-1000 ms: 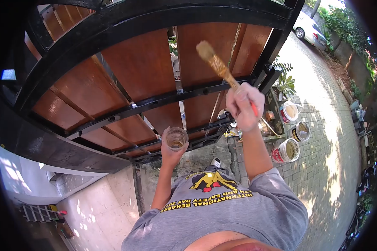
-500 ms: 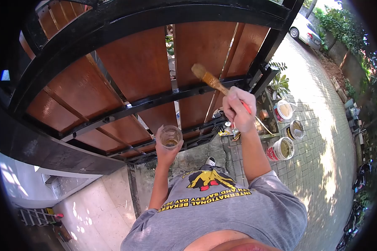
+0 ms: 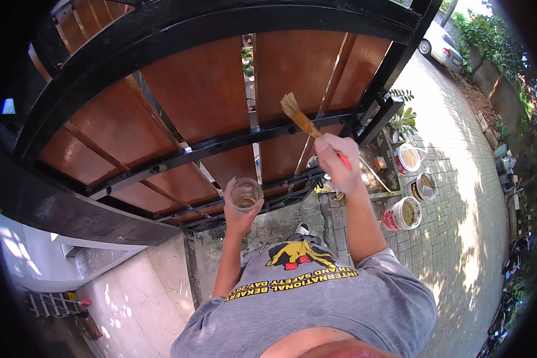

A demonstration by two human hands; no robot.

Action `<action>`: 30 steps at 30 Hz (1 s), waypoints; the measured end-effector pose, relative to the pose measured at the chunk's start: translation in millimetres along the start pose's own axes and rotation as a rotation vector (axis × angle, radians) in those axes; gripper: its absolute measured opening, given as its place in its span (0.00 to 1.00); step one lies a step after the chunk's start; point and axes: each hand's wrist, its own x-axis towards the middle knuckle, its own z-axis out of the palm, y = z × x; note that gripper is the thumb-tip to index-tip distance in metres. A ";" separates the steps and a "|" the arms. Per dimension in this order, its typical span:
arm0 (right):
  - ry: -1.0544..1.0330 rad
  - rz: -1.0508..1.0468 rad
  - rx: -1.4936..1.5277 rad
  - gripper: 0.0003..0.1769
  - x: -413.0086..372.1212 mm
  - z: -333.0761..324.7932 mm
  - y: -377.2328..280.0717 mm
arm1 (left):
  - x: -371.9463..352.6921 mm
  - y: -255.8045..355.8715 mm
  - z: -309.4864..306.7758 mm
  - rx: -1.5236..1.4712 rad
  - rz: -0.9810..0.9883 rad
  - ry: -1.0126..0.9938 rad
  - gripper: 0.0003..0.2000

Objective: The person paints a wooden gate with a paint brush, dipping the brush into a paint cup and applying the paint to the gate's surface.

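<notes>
My right hand (image 3: pixel 338 162) is closed round the handle of a paintbrush (image 3: pixel 304 123), its red end poking out by the fingers. The pale bristles point up and overlap a reddish-brown wooden panel (image 3: pixel 298 53) of the gate in this view. In my left hand (image 3: pixel 237 222) is a clear plastic cup (image 3: pixel 246 194) with a little amber liquid at its bottom, held in front of the lower panels. A black metal frame (image 3: pixel 215 143) crosses between the upper and lower panels, and narrow gaps separate the boards.
To my right, a white tub (image 3: pixel 401 213), a dark tub (image 3: pixel 423 187) and another pale bucket (image 3: pixel 408 159) stand on the paving (image 3: pixel 447 250). Potted greenery (image 3: pixel 404 119) grows beside the gate post. A white car (image 3: pixel 441 48) is parked farther off. A ladder (image 3: pixel 51 304) lies at lower left.
My right hand has shifted slightly down and left, and the brush has turned so its bristles show splayed. The cup sits almost where it was.
</notes>
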 end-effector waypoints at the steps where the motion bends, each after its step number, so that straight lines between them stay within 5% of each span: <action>1: 0.024 -0.019 0.045 0.21 1.8 -8.4 -9.2 | -1.8 2.9 -2.2 0.012 -0.007 -0.004 0.47; 5: 0.177 -0.250 0.210 0.22 20.2 -27.1 -31.6 | 3.7 7.6 1.9 0.017 -0.010 -0.025 0.48; 8: 0.192 -0.424 -0.123 0.20 36.1 -17.8 -18.7 | 4.7 8.9 7.3 0.026 0.018 -0.040 0.48; 14: -0.185 -0.169 -0.433 0.15 3.8 13.6 -7.7 | 9.9 5.3 6.7 0.026 0.040 -0.067 0.48; 17: -0.180 -0.175 -0.306 0.15 -1.4 -1.3 -12.1 | 7.1 5.5 2.4 0.027 0.007 -0.071 0.48; 20: 0.070 -0.333 -0.254 0.14 8.4 -17.2 -23.6 | 10.1 1.8 2.1 0.034 0.010 -0.062 0.49; 22: 0.096 -0.261 -0.372 0.13 20.2 -21.5 -25.8 | 10.7 1.7 1.5 0.050 0.015 -0.056 0.49; 24: 0.040 -0.399 -0.577 0.12 27.7 -5.3 -15.2 | 11.9 2.6 3.4 0.072 0.023 -0.051 0.49; 26: -0.135 -0.329 -0.813 0.12 15.9 15.2 -7.5 | 11.3 -0.5 5.1 0.038 0.018 -0.064 0.49; 30: -0.325 -0.202 -0.524 0.12 -0.9 20.2 -9.3 | 10.8 -0.8 5.0 0.007 -0.004 -0.084 0.48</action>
